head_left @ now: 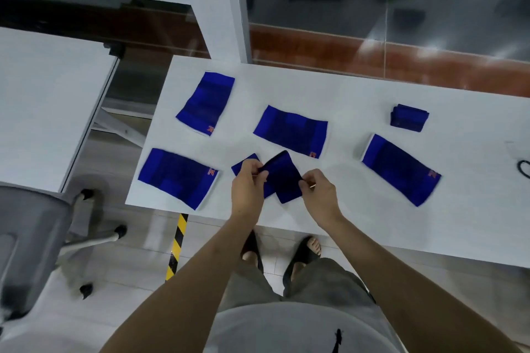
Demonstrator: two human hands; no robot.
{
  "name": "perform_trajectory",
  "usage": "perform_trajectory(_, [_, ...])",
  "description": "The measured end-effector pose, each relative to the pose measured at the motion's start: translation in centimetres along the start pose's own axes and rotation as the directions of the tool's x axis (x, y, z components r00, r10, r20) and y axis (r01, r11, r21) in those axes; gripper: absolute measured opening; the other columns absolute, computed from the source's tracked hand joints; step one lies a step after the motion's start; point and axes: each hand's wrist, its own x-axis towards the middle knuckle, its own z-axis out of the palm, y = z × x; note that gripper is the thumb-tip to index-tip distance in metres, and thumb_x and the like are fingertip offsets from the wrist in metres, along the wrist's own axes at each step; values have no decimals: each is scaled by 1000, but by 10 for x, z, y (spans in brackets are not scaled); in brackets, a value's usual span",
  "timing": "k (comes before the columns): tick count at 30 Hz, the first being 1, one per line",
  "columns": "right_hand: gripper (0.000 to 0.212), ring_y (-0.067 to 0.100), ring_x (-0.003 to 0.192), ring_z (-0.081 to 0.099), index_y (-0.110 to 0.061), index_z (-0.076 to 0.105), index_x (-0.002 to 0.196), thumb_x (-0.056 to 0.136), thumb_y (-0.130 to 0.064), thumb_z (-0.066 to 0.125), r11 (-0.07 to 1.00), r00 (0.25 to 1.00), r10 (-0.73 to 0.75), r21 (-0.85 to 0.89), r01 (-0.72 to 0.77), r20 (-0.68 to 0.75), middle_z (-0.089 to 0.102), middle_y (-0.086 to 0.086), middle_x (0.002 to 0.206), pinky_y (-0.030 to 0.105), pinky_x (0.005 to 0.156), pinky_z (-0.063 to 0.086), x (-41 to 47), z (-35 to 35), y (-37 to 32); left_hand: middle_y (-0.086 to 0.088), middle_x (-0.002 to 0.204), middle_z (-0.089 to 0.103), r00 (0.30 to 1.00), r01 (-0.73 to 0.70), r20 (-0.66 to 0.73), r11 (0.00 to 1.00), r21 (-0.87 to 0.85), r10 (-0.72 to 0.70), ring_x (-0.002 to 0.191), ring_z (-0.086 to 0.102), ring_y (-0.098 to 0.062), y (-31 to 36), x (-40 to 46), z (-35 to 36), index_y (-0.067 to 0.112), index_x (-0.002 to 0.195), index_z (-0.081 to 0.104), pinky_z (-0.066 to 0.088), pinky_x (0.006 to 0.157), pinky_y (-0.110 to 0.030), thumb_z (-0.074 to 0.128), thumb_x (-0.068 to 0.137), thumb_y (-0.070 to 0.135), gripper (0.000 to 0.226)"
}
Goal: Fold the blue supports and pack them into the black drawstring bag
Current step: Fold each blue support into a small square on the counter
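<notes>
- The support being folded point(285, 177) was held just above the near edge of the white table point(358, 218), doubled over so that a dark flap lay across its blue lower layer.
- The left hand point(249, 185) was curled round the left end of this support, with the fold pinched between thumb and fingers.
- The right hand point(319, 195) was pinched on the right edge of the same support, thumb against fingertips.
- A flat support point(177, 177) was laid near the left corner of the table, well apart from the hands.
- A second flat support point(401, 170) was laid to the right of the hands, tilted.
- A third flat support point(291, 130) was placed just beyond the held one, at mid-table.
- A fourth flat support point(206, 103) was placed toward the far left corner.
- A folded stack of supports point(409, 118) was set toward the far right.
- A dark cord point(524, 169) was visible at the right frame edge; whether it belonged to the drawstring bag could not be determined.
- An office chair point(34, 238) was positioned on the floor, left of the table.
</notes>
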Motion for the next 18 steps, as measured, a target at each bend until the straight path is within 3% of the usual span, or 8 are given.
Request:
perform_trajectory(9, [20,14,101,65,-19,64,121,103,-27,58,997,996,59,-49,-56,72,68,-2,114,29,84,58,10,53,-32,6,109,65,984,176,-33,984,35,-175,86,70,-9,-28,57,-49,24,118,62,61,83,-34,62,100,17,20])
perform_trajectory(18, [20,13,100,65,-20,64,120,103,-30,58,991,997,65,-120,-61,34,68,-5,110,34,85,61,10,78,-29,-2,115,69,986,157,17,968,196,-163,97,66,-14,-52,77,-59,19,127,62,56,83,-30,63,100,18,26])
